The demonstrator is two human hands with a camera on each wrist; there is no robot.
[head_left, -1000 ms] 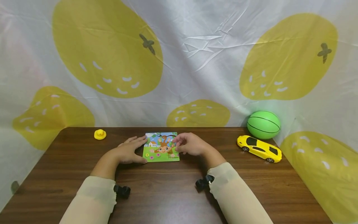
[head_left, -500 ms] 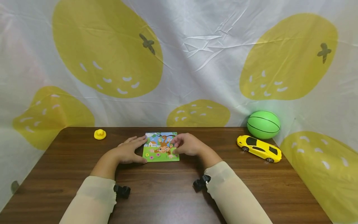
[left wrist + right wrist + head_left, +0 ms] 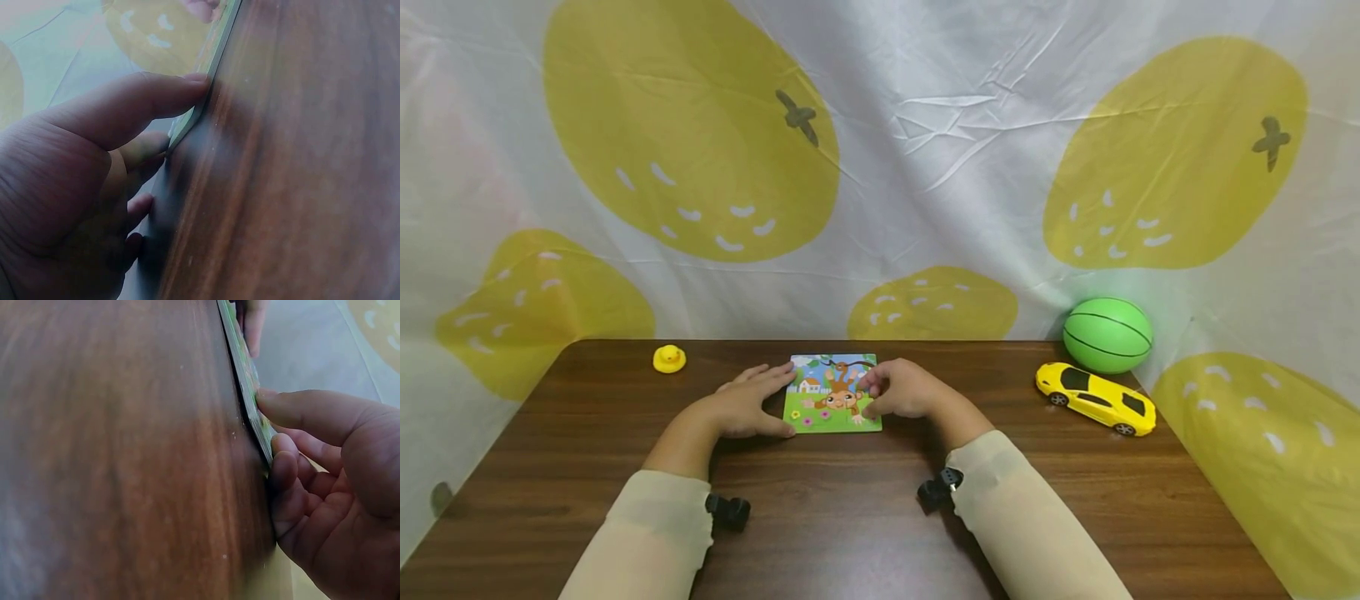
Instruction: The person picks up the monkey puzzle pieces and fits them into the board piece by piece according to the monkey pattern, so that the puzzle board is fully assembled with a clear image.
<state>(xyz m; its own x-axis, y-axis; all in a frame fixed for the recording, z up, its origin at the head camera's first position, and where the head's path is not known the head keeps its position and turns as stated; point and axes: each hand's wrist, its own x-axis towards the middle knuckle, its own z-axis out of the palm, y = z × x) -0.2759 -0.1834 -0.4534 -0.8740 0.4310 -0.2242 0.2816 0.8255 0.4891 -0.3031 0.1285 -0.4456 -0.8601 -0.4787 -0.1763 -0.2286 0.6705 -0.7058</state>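
A square jigsaw puzzle (image 3: 829,404) with a hanging monkey, a small house and flowers lies flat on the wooden table. My left hand (image 3: 747,404) spans its left side, thumb at the near corner and fingertips towards the far corner. In the left wrist view that thumb (image 3: 156,100) rests against the puzzle's rim. At the right side, my right hand (image 3: 906,389) has its thumb and bent fingers close together on the puzzle. The right wrist view shows this thumb (image 3: 306,412) on the picture face, the other fingers curled by the edge. Any single piece between them is hidden.
A yellow rubber duck (image 3: 669,359) sits at the back left of the table (image 3: 820,517). To the right stand a yellow toy car (image 3: 1096,398) and a green ball (image 3: 1107,335). A white cloth (image 3: 925,208) printed with lemons hangs behind the table's far edge.
My right hand has shifted slightly left, its thumb and fingers now further over the puzzle's right side. The left hand and the puzzle have stayed in place.
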